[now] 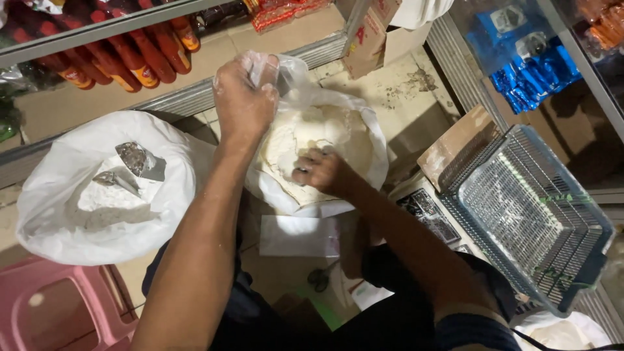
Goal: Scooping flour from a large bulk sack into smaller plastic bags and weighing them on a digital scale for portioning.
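Hiding right hand's (323, 171) fingertips: pale powder in clear bag (364, 123)

**Counts in view**

We count two hands: left hand (244, 97), right hand (325, 170). Two open white bags of powder: one big sack (58, 201) and one thin bag (364, 136). Two metal scoops (140, 160) in the sack. One wire basket (526, 214). One pink stool (58, 312). One pair of scissors (318, 278). One flat packet (299, 235). One calculator (429, 214). Red bottles (140, 62) and blue packs (530, 65) on shelves; too overlapped, we can't count them.
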